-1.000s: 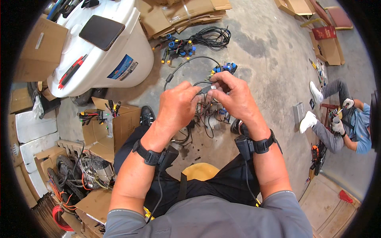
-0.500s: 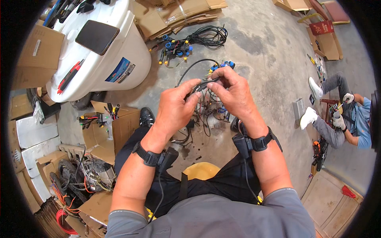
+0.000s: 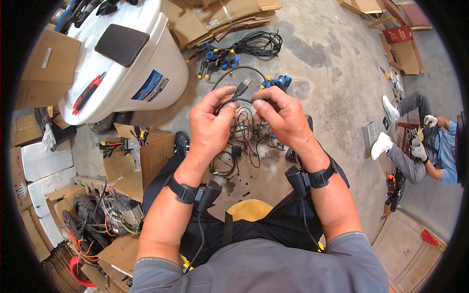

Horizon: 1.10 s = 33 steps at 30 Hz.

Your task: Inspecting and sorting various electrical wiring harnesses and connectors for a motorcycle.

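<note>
A black USB cable (image 3: 239, 68) arches between my two hands above the floor. Its flat metal plug (image 3: 243, 88) sticks out past the fingertips of my left hand (image 3: 213, 119), which pinches the cable just behind it. My right hand (image 3: 282, 115) grips another stretch of the same cable between thumb and fingers. Beneath both hands lies a tangle of thin dark wires (image 3: 246, 132) on the concrete. Just beyond my right fingers is a small cluster of blue and yellow connectors (image 3: 277, 82).
A white tub (image 3: 168, 73) at the left bears a phone (image 3: 121, 45) and a red-black tool (image 3: 88, 93). Coiled black cable (image 3: 259, 45) lies ahead, near flattened cardboard (image 3: 224, 19). Open boxes stand at my left. To the right sits a gloved person (image 3: 435, 146) at work.
My hands have drawn slightly apart, and the cable's USB plug now shows above my left fingers. The black cable loop has shifted a little left and lower of my fingertips.
</note>
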Available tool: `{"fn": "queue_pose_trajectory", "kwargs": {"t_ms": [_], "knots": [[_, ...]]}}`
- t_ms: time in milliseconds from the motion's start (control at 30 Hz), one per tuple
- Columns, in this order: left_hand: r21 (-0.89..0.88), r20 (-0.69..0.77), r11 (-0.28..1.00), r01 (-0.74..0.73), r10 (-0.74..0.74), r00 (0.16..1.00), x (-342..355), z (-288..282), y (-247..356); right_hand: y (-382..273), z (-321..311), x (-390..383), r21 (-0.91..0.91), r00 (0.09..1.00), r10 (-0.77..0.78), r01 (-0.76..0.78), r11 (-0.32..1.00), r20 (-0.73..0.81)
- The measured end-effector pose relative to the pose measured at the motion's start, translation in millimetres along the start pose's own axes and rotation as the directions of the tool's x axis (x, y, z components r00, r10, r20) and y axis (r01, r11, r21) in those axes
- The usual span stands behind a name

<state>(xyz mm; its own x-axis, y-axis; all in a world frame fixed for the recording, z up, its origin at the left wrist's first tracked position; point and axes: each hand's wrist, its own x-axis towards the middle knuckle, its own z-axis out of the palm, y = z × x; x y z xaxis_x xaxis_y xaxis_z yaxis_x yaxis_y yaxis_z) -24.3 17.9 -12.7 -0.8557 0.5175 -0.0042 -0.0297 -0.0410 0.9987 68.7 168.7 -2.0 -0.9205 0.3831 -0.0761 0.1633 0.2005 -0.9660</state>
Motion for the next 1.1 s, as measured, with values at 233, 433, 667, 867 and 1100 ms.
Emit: {"fn": "queue_pose_trajectory", "kwargs": {"t_ms": [233, 433, 667, 867, 1100], "knots": [[-0.165, 0.115, 0.955, 0.247, -0.231, 0.966, 4, -5, 18, 4, 0, 1, 0.005, 0.997, -0.075, 0.076, 0.997, -0.035], [-0.068, 0.319, 0.945, 0.321, -0.284, 0.904, 0, -7, 19, 1, -4, 0, 0.070, 0.999, 0.008, -0.011, 0.997, 0.043], [-0.004, 0.342, 0.951, 0.310, -0.290, 0.894, 1, -5, 15, -5, -16, -3, 0.145, 0.988, 0.071, -0.091, 0.985, 0.138], [-0.001, 0.382, 0.950, 0.312, -0.289, 0.878, 3, 0, 8, -2, -20, -1, 0.125, 0.992, 0.118, -0.123, 0.984, 0.045], [-0.211, 0.362, 0.913, 0.350, -0.260, 0.895, 6, -4, 4, -11, -14, -2, 0.422, 0.999, 0.045, -0.050, 0.905, 0.023]]}}
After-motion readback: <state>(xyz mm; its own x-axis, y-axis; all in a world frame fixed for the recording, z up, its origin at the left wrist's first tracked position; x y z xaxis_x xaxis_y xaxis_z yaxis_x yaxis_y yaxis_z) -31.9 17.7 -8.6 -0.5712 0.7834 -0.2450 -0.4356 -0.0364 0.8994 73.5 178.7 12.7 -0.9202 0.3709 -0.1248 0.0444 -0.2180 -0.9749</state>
